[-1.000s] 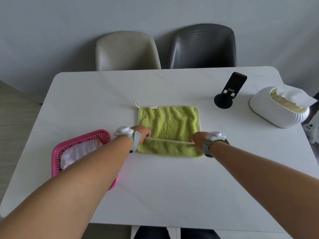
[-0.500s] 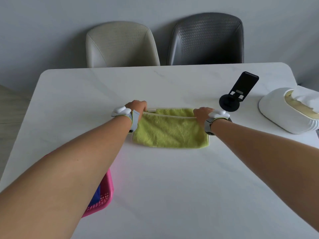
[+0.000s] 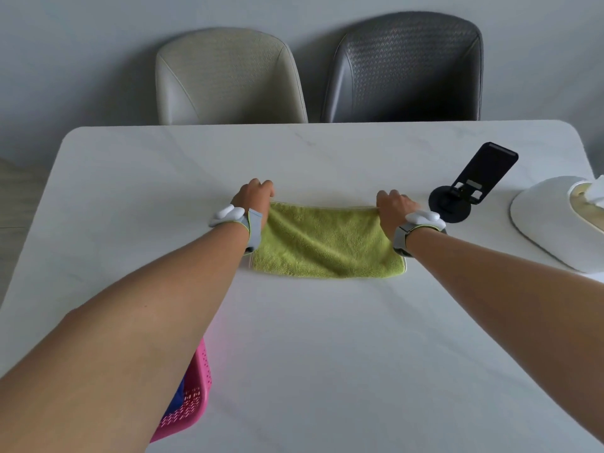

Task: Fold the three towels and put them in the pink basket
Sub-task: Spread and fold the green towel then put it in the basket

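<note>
A green towel (image 3: 327,241) lies folded in half on the white table (image 3: 327,354), its doubled edge at the far side. My left hand (image 3: 255,194) pinches the towel's far left corner and my right hand (image 3: 392,206) pinches its far right corner. Both wrists carry white and grey bands. The pink basket (image 3: 192,400) sits at the near left, mostly hidden under my left forearm; something blue shows inside it.
A black phone stand (image 3: 470,188) stands just right of my right hand. A white tissue box (image 3: 555,220) sits at the right edge. A beige chair (image 3: 228,76) and a grey chair (image 3: 405,70) are behind the table.
Both hands carried the towel's near edge over to the far edge, so the towel went from open to folded in half. The view moved nearer and the basket slid under my left arm.
</note>
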`<state>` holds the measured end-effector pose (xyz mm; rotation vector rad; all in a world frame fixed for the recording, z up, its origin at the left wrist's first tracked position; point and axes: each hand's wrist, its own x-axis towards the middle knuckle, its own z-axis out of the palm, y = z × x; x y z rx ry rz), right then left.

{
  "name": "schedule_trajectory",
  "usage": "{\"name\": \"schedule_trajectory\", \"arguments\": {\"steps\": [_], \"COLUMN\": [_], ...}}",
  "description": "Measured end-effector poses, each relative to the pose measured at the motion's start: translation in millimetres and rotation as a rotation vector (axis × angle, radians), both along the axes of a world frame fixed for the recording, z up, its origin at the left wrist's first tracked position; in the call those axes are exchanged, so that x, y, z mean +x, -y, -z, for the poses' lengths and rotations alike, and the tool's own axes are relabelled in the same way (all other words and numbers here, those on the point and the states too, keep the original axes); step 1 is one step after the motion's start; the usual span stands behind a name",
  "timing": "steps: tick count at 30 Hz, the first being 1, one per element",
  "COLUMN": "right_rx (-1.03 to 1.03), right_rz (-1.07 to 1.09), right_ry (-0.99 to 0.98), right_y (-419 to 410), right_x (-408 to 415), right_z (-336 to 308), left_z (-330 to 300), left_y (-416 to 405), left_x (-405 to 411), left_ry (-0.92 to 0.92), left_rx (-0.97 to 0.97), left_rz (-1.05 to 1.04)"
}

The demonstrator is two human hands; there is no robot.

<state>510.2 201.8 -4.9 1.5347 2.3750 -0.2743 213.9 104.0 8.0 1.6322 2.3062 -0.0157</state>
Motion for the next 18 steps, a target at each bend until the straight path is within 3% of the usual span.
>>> {"name": "schedule_trajectory", "arguments": {"steps": [6, 9, 13, 18], "right_rx": [0.07, 0.122, 0.255, 0.124], "right_rz": [0.073, 0.151, 0.308, 0.411], "right_ry": [-0.117, -0.206, -0.564, -1.005], "right_y": [3.0, 6.7, 22.2, 80.4], "right_x": [4.3, 4.1, -8.6, -50.5], "right_z": [19.4, 22.3, 17.4, 4.5], "left_z": [16.8, 20.7, 22.0, 26.7], "left_y": [12.7, 22.6, 34.7, 46.8], "left_x": [-1.4, 1.2, 5.8, 2.4], "left_ry": [0.025, 0.074, 0.15, 0.429], "left_rx": [0.022, 0.059, 0.001, -0.011], "left_rz": [-0.088, -0.269, -0.467, -0.574]}}
